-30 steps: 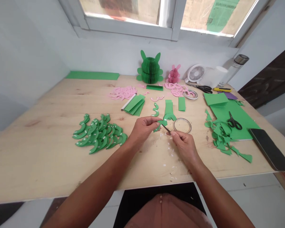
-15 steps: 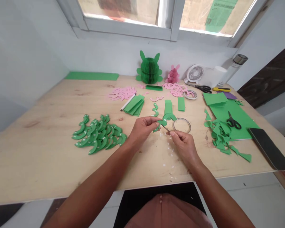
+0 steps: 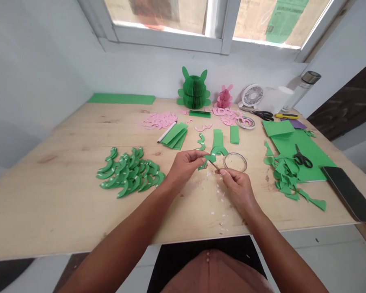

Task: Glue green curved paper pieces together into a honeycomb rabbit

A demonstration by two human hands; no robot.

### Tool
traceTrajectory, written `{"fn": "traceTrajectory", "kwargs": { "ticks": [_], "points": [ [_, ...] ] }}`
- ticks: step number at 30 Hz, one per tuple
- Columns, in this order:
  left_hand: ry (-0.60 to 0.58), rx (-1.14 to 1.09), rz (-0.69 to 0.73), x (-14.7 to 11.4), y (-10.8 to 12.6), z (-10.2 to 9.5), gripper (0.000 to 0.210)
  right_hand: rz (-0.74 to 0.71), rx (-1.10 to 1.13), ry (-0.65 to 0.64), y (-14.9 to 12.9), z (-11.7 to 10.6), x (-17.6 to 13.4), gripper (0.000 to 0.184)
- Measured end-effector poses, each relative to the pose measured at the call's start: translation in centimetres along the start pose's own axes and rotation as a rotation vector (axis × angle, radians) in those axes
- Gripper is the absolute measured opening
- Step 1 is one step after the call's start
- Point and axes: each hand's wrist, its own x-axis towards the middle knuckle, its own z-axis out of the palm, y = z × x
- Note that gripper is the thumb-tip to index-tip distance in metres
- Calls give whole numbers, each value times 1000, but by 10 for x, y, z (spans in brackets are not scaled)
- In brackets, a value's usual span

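Left hand [image 3: 186, 165]: fingertips pinched together on a green curved paper piece [image 3: 212, 158], left of the tape ring [image 3: 245, 166].
Right hand [image 3: 238, 185]: thumb and fingers closed around dark tweezers [image 3: 214, 165], just in front of the tape ring; whether the tips touch the paper is too small to tell.
Green curved paper piece: just left of the tape ring, at the left fingertips.
Pile of curved green pieces [image 3: 131, 173]: overlapping, white patches showing, well left of the tape ring.
White bits [image 3: 212, 213]: scattered in front of the tape ring.
Green scraps [image 3: 285, 173]: heaped right of the tape ring.
Black-handled scissors [image 3: 303, 158]: lying on green paper, farther right of the tape ring.
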Motion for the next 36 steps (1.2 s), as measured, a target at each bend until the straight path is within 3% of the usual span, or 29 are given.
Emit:
{"fn": "traceTrajectory", "kwargs": {
  "ticks": [36],
  "points": [
    [-10,19,17,0,0,0,17,-47,-68,-5,3,-5,1,31]
  ]
}}
